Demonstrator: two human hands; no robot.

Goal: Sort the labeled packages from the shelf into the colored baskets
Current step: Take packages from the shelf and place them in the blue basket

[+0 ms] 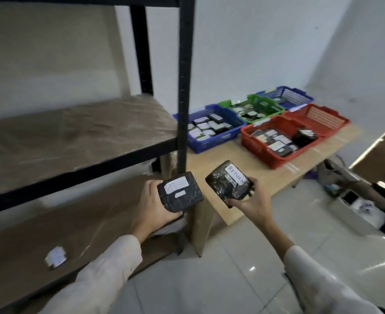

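My left hand (152,203) grips a black wrapped package (179,192) with a blurred white label, in front of the shelf post. My right hand (253,200) grips a second black package (229,181) whose white label reads RETURN. Both are held over the near corner of the wooden table (239,175). On that table stand a blue basket (206,145), a green basket (266,104), a far blue basket (298,97), a near red basket (261,152) and a far red basket (327,120). The near blue, green and near red baskets hold several packages.
A black metal shelf unit (183,87) fills the left, with plastic-covered boards. A small white-labelled item (56,259) lies on the lower board. Boxes and bags (354,200) sit on the tiled floor at the right. White walls stand behind.
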